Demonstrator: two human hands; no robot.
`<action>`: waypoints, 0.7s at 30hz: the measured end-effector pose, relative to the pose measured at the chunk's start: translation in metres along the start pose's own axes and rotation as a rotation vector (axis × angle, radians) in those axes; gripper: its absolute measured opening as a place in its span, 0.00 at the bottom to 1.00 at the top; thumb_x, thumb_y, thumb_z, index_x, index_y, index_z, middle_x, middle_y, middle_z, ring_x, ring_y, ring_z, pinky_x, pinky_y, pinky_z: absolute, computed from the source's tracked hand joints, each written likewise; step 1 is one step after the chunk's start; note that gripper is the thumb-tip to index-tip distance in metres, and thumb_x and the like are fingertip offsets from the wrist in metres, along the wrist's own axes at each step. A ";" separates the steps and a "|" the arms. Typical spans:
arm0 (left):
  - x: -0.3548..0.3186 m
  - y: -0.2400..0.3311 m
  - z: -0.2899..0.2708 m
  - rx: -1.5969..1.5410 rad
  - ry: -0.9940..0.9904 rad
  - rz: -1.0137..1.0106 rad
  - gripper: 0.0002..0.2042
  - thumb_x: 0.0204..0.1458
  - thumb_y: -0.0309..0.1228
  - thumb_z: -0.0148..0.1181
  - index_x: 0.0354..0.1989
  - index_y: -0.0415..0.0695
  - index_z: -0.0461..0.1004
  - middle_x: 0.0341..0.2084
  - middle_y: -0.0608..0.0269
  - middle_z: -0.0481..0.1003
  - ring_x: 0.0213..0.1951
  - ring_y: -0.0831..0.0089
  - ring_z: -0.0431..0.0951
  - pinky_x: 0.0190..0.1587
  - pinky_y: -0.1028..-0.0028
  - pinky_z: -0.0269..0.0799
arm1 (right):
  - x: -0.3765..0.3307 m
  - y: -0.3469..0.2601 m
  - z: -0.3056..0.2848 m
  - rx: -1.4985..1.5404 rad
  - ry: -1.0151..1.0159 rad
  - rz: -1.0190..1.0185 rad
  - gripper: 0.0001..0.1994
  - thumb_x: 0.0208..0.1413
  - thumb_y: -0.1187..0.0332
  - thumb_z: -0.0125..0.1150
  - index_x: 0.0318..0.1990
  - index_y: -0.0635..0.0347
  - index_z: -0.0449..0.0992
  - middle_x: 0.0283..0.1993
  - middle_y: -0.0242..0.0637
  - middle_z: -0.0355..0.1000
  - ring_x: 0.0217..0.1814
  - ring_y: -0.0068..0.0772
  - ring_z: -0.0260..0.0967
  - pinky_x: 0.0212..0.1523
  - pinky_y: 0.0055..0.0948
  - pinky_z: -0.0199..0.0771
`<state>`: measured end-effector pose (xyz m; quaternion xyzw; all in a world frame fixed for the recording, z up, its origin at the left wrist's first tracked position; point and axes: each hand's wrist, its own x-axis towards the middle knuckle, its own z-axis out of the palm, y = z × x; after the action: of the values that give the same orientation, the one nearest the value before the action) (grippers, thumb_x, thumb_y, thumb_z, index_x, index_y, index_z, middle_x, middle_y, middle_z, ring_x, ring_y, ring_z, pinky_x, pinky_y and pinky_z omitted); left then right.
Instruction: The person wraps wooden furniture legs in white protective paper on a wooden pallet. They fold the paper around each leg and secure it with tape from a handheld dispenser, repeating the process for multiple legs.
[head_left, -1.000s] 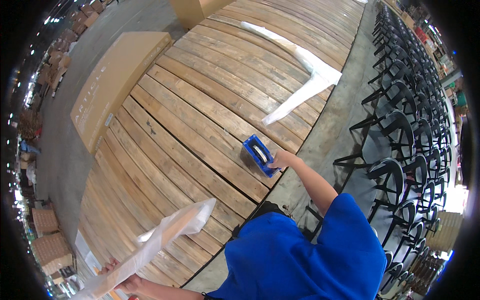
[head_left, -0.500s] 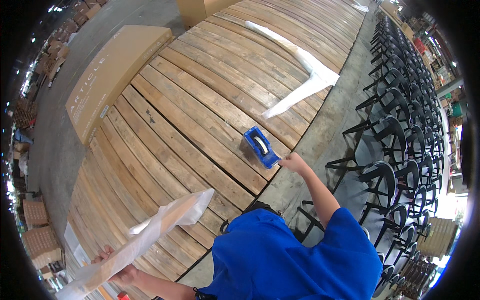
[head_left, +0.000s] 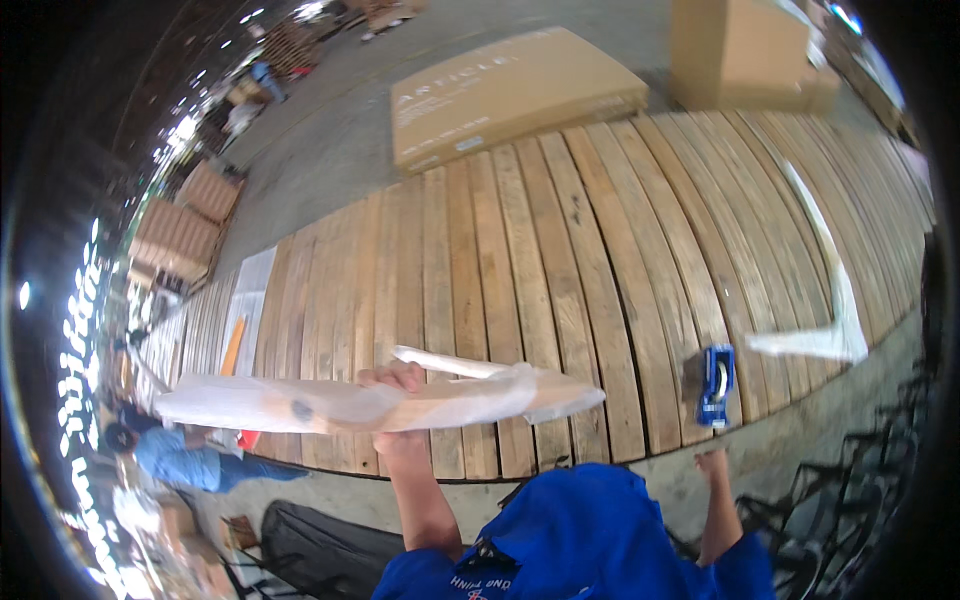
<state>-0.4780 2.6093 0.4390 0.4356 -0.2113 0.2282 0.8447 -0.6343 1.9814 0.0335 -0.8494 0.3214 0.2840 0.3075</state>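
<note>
While the view bends hard toward its rim, we list the contents from largest to smallest.

Slatted wooden platform (head_left: 560, 290): pale planks running near to far, filling the middle of the scene, bounded by grey concrete floor (head_left: 330, 150) on its far and left sides.

Flat cardboard carton (head_left: 515, 90): long and low, lying at the platform's far edge. A taller cardboard box (head_left: 740, 50) stands to its right.

Plastic-wrapped wooden piece (head_left: 370, 405): long, narrow, tapering, held roughly level above the platform's near edge, extending well to the left. We judge it light and stiff, since one hand carries it; the loose clear film looks slippery and may slide over the wood. The best hold is near its middle, where it balances, fingers clamped through the film onto the wood.

Loose plastic sheet (head_left: 835, 320): a white strip lying on the planks at far right, and another sheet (head_left: 245, 300) at left.

Tape dispenser (head_left: 714, 385): blue, resting on the planks near the right front edge.

Left hand (head_left: 398, 395): closed around the wrapped piece near its middle, fingers curled over the top.

Right hand (head_left: 712, 462): just near of the dispenser, apart from it, holding nothing; we cannot tell how far it is open.
</note>
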 end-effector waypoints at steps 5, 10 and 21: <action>-0.038 0.017 -0.007 -0.064 0.045 -0.041 0.19 0.50 0.41 0.71 0.47 0.55 0.69 0.39 0.73 0.78 0.42 0.69 0.71 0.52 0.62 0.58 | -0.159 -0.275 -0.021 0.959 -0.258 -0.278 0.08 0.59 0.65 0.61 0.30 0.56 0.75 0.22 0.19 0.60 0.22 0.12 0.54 0.23 0.21 0.51; -0.049 0.024 -0.009 -0.106 -0.064 -0.035 0.16 0.55 0.49 0.63 0.44 0.54 0.69 0.38 0.70 0.78 0.41 0.67 0.71 0.50 0.60 0.62 | -0.296 -0.488 -0.025 0.979 -0.984 -0.663 0.08 0.62 0.66 0.60 0.37 0.61 0.79 0.28 0.24 0.71 0.28 0.14 0.62 0.27 0.19 0.58; -0.075 0.038 0.016 -0.220 0.241 -0.118 0.09 0.60 0.36 0.56 0.31 0.48 0.66 0.21 0.61 0.70 0.37 0.63 0.71 0.61 0.56 0.63 | -0.413 -0.566 -0.046 0.227 -1.020 -1.226 0.19 0.58 0.58 0.71 0.22 0.62 0.77 0.18 0.26 0.67 0.21 0.14 0.59 0.22 0.23 0.56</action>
<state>-0.5630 2.6002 0.4302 0.3218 -0.1065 0.2043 0.9184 -0.4743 2.4441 0.5366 -0.6038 -0.3554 0.3833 0.6019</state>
